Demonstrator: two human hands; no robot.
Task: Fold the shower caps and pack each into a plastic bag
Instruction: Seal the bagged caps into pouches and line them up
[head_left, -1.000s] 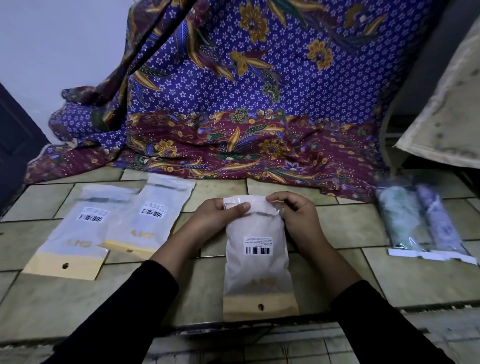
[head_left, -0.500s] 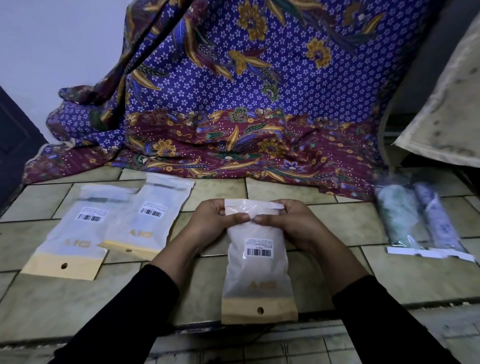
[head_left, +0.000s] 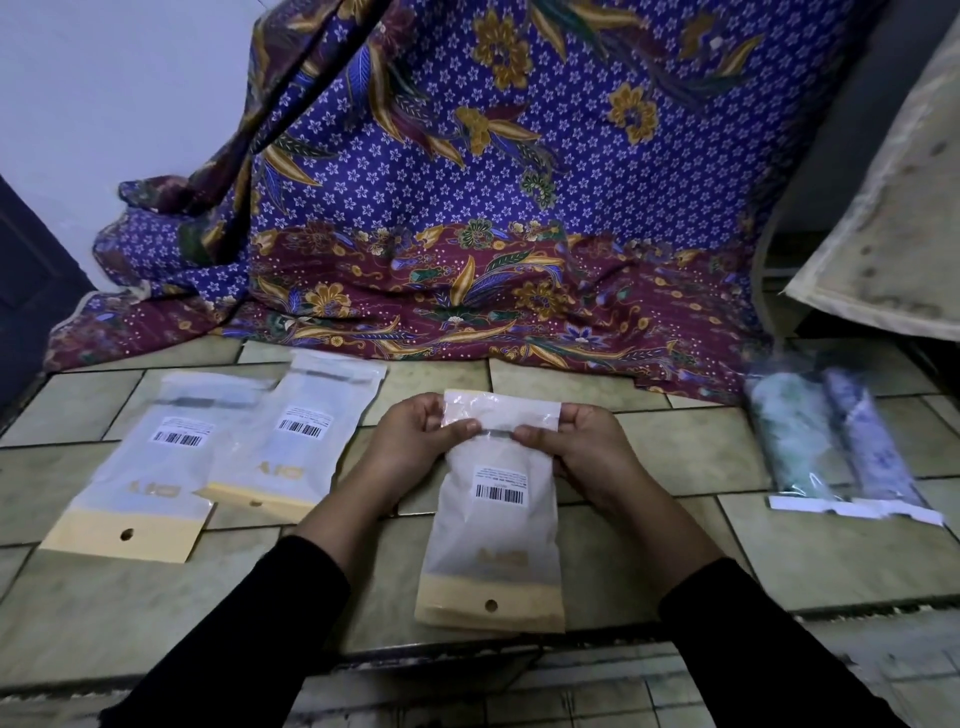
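On the tiled floor (head_left: 779, 545) at centre, frosted plastic bag (head_left: 493, 525) pinched at its top flap by left hand (head_left: 415, 447) and right hand (head_left: 587, 457); probably a folded shower cap inside, too hazy to confirm; press thumbs outward along the seal, keeping edges square.

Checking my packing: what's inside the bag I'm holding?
Through the frosted bag, pinched at its top by the left hand and right hand, only a pale whitish bulk shows. The barcode label covers part of it; what it is cannot be told.
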